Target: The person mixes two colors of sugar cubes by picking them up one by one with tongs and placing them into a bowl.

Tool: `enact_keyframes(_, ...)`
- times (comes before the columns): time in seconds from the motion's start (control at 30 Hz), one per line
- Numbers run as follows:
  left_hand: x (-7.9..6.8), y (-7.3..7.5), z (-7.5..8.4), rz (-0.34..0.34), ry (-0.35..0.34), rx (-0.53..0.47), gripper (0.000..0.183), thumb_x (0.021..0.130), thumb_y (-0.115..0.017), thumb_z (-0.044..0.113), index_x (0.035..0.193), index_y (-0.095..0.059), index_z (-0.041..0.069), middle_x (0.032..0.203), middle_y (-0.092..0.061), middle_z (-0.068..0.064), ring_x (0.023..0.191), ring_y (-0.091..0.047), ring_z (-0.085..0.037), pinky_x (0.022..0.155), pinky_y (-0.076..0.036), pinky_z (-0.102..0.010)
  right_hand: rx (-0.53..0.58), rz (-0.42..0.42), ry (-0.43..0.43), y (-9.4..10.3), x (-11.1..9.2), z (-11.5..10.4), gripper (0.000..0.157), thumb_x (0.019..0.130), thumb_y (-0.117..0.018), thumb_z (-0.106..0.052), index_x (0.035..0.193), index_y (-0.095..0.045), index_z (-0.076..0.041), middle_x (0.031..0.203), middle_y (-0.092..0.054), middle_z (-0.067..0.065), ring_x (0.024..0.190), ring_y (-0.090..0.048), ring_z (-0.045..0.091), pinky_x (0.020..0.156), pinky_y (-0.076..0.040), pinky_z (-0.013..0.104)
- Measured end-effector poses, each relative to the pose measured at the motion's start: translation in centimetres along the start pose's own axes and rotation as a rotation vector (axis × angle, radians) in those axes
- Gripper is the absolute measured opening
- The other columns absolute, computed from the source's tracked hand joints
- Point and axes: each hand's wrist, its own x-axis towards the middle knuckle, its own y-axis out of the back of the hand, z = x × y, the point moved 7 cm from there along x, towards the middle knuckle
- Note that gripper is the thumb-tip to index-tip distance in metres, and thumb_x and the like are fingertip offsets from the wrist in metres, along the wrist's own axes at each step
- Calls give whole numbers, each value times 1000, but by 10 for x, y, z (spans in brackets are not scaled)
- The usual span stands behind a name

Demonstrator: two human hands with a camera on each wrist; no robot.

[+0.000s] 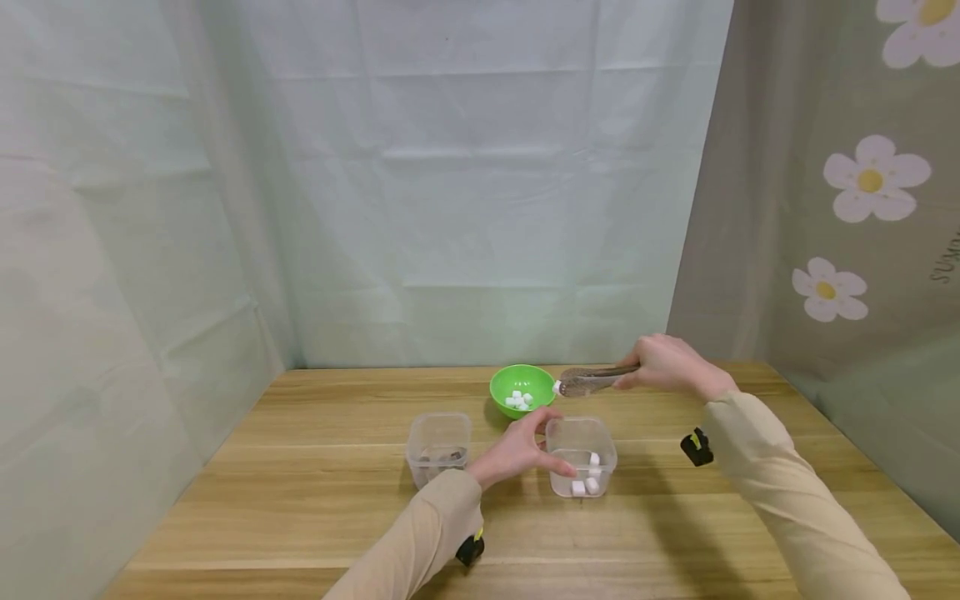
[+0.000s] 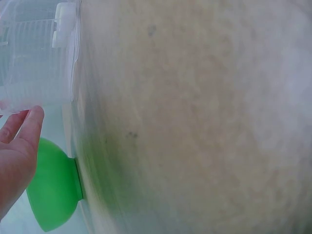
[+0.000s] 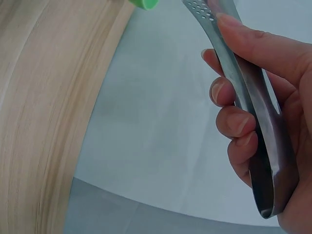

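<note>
My right hand (image 1: 670, 364) grips metal tongs (image 1: 588, 381), thumb on one arm and fingers wrapped round the other in the right wrist view. A small white cube (image 1: 557, 387) sits at the tongs' tip, beside the right rim of a green bowl (image 1: 522, 372). Several white cubes (image 1: 517, 400) lie inside that bowl. With thumb in front and fingers behind, my left hand (image 1: 517, 450) holds the left side of a clear plastic container (image 1: 602, 433). Several white cubes (image 1: 592, 485) are in this container.
A second clear plastic container (image 1: 438, 427) stands to the left, with dark pieces (image 1: 442, 455) in it. Everything stands on a wooden table (image 1: 322, 467). A pale curtain (image 1: 480, 208) hangs behind the table's back edge.
</note>
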Motion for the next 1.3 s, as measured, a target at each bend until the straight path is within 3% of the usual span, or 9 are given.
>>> enact_keyframes(0.07,0,0,0,2,-3,3,83,58,-85,32,128,-45,13,121,-48,4,106,-45,-13,88,-37,-33,-16,8,9,-1,5,-3,32,77,-71,-32,98,-72,-8,94,-66,5,70,-60,14,60,-46,34)
enact_keyframes(0.3,1,-1,-1,-4,12,-13,81,60,-85,31,128,-45,15,124,-48,1,107,-45,-15,87,-37,-33,-118,29,59,-8,24,-13,32,75,-72,-31,97,-72,-7,93,-66,6,72,-61,18,63,-48,37)
enact_keyframes(0.63,1,-1,-1,-11,0,-32,81,61,-84,30,129,-45,10,125,-47,-3,108,-45,-19,84,-39,-32,-162,15,11,-15,36,-16,34,74,-73,-32,96,-72,-7,95,-66,8,74,-62,22,61,-49,36)
enact_keyframes(0.8,1,-2,-1,-19,-3,-42,82,61,-84,29,130,-44,8,124,-47,-4,109,-45,-21,84,-40,-31,-166,9,4,-22,41,-15,36,74,-73,-33,98,-71,-6,95,-66,8,68,-61,18,56,-48,33)
enact_keyframes(1.1,2,-4,-1,-26,-7,-30,82,61,-84,31,129,-44,9,124,-48,-4,108,-46,-18,84,-39,-31,-158,6,-4,-20,40,-16,39,76,-71,-35,100,-70,-5,97,-65,8,77,-62,22,65,-49,38)
enact_keyframes(1.3,1,-1,-2,-14,-4,-18,79,61,-84,32,127,-46,14,122,-49,0,108,-46,-18,84,-39,-32,-172,-2,10,-8,28,-19,39,76,-71,-36,99,-70,-5,95,-66,8,73,-62,21,59,-49,36)
